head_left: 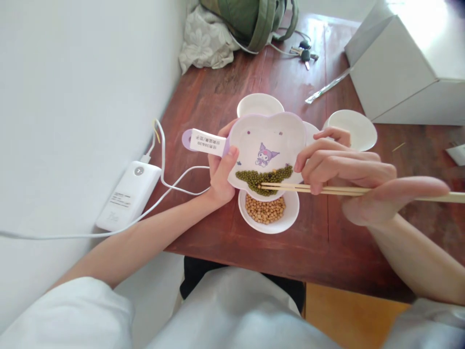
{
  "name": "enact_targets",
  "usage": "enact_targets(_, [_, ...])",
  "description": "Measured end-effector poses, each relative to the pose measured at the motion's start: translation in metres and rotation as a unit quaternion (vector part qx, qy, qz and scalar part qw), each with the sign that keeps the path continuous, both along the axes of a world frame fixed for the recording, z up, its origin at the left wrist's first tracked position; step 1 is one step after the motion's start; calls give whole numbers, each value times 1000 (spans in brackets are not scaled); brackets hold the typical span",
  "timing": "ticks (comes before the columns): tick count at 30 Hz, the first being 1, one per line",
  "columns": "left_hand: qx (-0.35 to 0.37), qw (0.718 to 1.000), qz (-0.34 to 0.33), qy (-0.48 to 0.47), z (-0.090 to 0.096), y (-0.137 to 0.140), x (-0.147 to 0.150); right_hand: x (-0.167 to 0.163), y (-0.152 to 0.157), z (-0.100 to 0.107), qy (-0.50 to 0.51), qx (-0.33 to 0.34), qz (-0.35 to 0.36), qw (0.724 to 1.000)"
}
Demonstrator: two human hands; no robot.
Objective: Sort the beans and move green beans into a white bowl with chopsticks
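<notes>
L hand [221, 179] gripped cartoon dish [267, 133] near its labelled handle [209, 142], partly over bowl [290, 217] w/ tan beans [265, 209]; R hand [350, 169] pinched chopsticks [296, 187], tips among green beans [250, 178] at dish's near edge. White bowl [358, 131] sat to R, pwr bank [129, 196] to L by wall [90, 87]; keys [305, 55], green bag [236, 22] & white box [399, 72] farther back.

Is a lilac-edged scalloped dish [250, 150], tilted, cartoon-printed, labelled on the handle [186, 140]; has green mung beans [250, 178] gathered along the near side, wooden chopsticks [286, 187] reaching among them; overlaps a white bowl [292, 213] of tan soybeans [265, 211].
</notes>
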State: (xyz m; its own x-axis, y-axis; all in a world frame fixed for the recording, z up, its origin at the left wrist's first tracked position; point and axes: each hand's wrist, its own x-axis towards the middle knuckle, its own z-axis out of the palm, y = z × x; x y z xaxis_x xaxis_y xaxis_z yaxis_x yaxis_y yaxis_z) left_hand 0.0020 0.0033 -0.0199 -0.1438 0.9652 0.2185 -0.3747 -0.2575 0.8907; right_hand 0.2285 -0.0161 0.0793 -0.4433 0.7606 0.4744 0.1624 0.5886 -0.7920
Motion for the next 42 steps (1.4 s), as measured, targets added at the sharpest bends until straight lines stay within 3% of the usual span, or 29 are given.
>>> enact_targets(5, [18,1000,-16,-8,6,0,1,-3,-4,1,-20,-27,-19,999])
enact_targets(10, [16,999,-32,-12,13,0,1,-5,-2,1,-28,-12,-5,1000])
enact_targets(19, [-5,1000,-18,11,10,-1,0,-6,-2,3,-58,-16,7,998])
enact_targets(42, [23,999,-31,-8,9,0,0,-3,-1,-2,-44,38,4,998])
